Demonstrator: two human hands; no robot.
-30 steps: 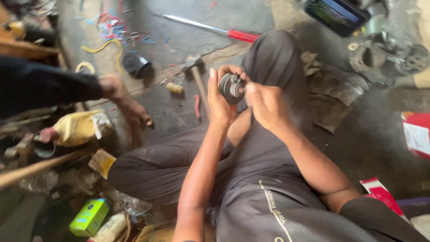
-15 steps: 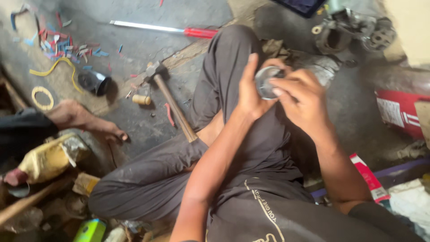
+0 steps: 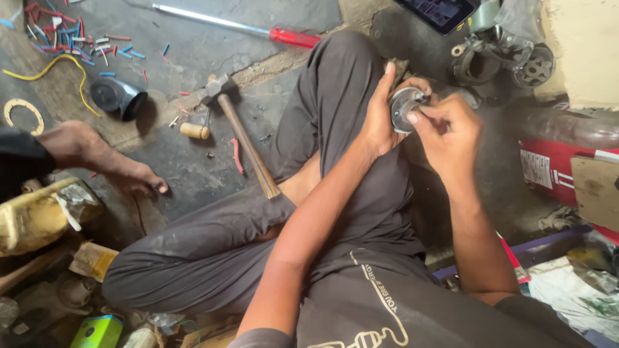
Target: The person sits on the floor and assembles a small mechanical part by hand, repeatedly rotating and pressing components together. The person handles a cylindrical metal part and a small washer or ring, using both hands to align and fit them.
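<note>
Above your raised knee, keep your left hand cupped firmly round the round metal part while your right hand pinches its rim, fingertips working steadily.

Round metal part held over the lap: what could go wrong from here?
The round metal part sits only in the left hand while the right hand works its face; it could slip onto the leg. The hammer rests against the knee, so a leg shift might knock it. Another person's foot lies nearby.
</note>
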